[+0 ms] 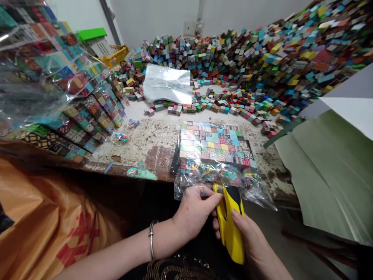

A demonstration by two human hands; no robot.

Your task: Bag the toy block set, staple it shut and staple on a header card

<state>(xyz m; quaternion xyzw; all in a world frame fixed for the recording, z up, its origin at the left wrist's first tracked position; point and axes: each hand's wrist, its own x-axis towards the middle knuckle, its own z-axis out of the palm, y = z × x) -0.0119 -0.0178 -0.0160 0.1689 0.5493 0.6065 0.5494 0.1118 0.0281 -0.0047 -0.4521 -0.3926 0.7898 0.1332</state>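
A yellow and black stapler point(233, 229) is gripped in my right hand point(256, 245), its jaws pointing away from me. With thumb and finger, my left hand point(195, 212) pinches the near edge of a clear plastic bag point(262, 196) at the stapler's jaws. Rows of small patterned blocks point(215, 142) lie flat in the bag on the table edge. Small colourful figures point(233, 175) fill the bag's nearer part. Whether the stapler's jaws are pressed on the plastic I cannot tell.
Loose blocks point(186, 54) are heaped along the back and right of the worn table point(140, 147). Packed blocks in plastic point(87, 105) stack high at left. Empty clear bags point(167, 83) lie at the back. An orange sack point(43, 217) stands at lower left, pale green sheeting point(329, 167) at right.
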